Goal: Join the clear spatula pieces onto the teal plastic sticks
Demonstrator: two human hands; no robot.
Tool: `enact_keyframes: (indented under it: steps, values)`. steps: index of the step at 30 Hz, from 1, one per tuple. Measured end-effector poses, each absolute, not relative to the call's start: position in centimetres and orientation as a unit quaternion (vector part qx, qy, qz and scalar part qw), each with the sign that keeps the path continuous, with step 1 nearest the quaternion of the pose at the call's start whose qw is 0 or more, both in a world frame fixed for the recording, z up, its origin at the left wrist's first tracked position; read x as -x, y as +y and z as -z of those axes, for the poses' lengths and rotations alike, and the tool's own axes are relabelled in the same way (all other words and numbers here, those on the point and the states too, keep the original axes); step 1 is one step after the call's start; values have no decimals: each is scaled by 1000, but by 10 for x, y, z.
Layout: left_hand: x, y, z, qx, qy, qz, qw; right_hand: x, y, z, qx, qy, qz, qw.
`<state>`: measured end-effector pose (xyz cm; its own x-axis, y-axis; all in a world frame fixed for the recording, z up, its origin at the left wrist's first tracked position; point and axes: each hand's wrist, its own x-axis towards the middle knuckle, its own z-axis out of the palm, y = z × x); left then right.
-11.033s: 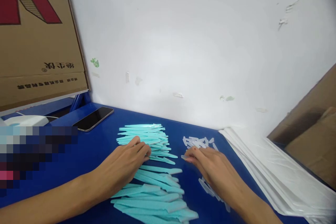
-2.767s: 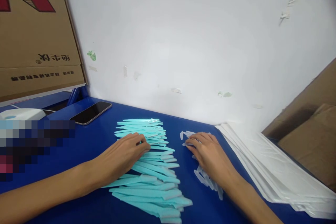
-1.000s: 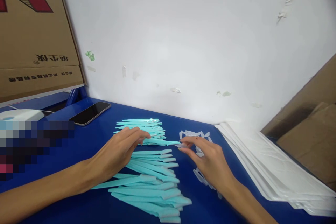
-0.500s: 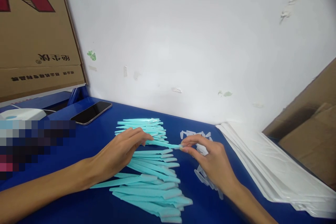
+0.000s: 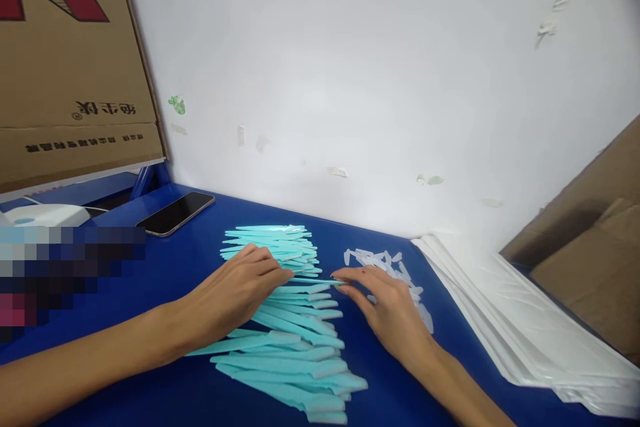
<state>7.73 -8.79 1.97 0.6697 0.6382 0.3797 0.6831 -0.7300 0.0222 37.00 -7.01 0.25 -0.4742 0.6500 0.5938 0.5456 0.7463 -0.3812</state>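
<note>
One thin turquoise stick is stretched between my two hands above the blue table. My left hand grips its left part, fingers closed, palm down. Thumb and fingertips of my right hand pinch its right end; whether a clear cap is there is too small to tell. Beyond my left hand lies a pile of turquoise sticks. A nearer pile of turquoise sticks with pale covers on their right ends spreads below my hands. Small translucent caps lie scattered behind my right hand.
A phone lies at the back left of the blue table. White plastic sheets or bags are stacked on the right. Cardboard stands at the left and right. A white device is at the far left.
My right hand has shifted slightly left and my left hand slightly right, so they are closer together. The stick between them now looks thinner and more level.
</note>
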Motion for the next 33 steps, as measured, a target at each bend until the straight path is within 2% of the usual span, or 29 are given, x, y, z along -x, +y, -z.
enact_keyframes:
  steps: [8,16,20,24,28,33]
  values:
    - [-85,-93,-15,911,-388,138,37,-366,-76,-1,356,-892,-77,269]
    - [-87,-95,-19,908,-396,136,-9,-364,-81,-10,342,-901,-77,255]
    - [-79,-86,-17,886,-426,181,44,-368,-75,-9,370,-892,-12,258]
    - [-70,-74,-12,853,-472,187,123,-377,-68,-8,439,-874,59,202]
    - [-65,-68,-7,855,-480,160,118,-384,-64,-5,477,-868,29,135]
    - [-66,-67,-6,861,-473,153,102,-386,-61,-4,470,-875,-29,110]
